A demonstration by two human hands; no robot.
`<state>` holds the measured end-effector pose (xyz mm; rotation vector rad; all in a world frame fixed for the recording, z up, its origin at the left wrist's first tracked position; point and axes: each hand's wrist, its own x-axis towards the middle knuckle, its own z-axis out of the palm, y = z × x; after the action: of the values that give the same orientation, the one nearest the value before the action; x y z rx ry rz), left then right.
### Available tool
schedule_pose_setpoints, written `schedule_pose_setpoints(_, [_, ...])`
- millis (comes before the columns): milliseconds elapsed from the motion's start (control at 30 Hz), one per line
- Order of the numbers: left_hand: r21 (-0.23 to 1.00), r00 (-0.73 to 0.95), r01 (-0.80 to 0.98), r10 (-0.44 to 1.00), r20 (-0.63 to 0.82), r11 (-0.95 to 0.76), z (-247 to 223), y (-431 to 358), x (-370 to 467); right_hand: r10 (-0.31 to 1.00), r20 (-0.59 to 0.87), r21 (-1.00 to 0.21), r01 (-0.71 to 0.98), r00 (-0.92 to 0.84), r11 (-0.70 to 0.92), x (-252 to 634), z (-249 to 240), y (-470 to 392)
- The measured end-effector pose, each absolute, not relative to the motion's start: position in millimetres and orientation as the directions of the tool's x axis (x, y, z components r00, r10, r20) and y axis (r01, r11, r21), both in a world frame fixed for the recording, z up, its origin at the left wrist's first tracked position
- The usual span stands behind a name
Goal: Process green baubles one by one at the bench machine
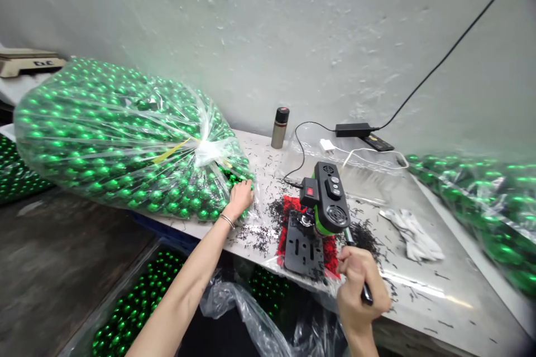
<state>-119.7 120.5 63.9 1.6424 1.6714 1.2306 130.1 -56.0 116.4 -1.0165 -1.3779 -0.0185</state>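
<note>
My left hand reaches to the lower right side of a large clear plastic bag full of shiny green balls. Its fingers are bent and close together at a gap in the plastic; the fingertips are hidden, so what they hold does not show. My right hand is wrapped round a metal rod with a black handle end, beside a small black machine with a round vent and buttons. Beneath the machine's head lies a black slotted plate on a red mat.
Small black bits are scattered over the table. White gloves lie to the right, near another bag of green balls. A bottle, power adapter and white plug stand towards the wall. Below the edge hangs clear plastic.
</note>
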Motion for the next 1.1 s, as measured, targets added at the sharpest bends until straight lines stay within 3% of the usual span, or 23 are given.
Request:
schedule_pose_setpoints(133, [0.907,-0.160,0.418,0.978,0.136,-0.058,74,116,-125,0.526,0.822,-0.543,0.576,0.218,0.611,131,117,-56])
schedule_pose_setpoints(233, [0.997,-0.107,0.004,0.991,-0.081,0.082,82,99,-129,0.531,0.823,-0.538,0.576,0.202,0.615,131,116,-57])
schedule_pose_setpoints(333, [0.900,-0.018,-0.380,0.971,-0.239,0.215,89,73,-127,0.533,0.821,-0.542,0.574,0.205,0.614,131,115,-57])
schedule_pose_setpoints(500, [0.795,0.058,-0.520,0.942,-0.332,0.312,91,37,-102,0.523,0.832,-0.524,0.579,0.188,0.625,129,118,-57])
schedule_pose_setpoints(633, [0.862,0.111,-0.364,0.936,-0.335,0.352,73,19,-65,0.544,0.821,-0.527,0.594,0.171,0.608,129,122,-59])
schedule_pose_setpoints(800, [0.982,0.171,0.151,0.975,-0.142,0.117,50,3,-24,0.570,0.812,-0.515,0.613,0.125,0.600,131,124,-61])
schedule_pose_setpoints(933, [0.843,0.245,0.514,0.969,0.036,-0.161,50,-1,-12,0.574,0.813,-0.505,0.614,0.101,0.607,132,125,-62])
schedule_pose_setpoints(1100, [0.679,0.347,0.632,0.920,0.184,-0.374,53,-2,-11,0.566,0.818,-0.497,0.615,0.098,0.612,132,122,-62])
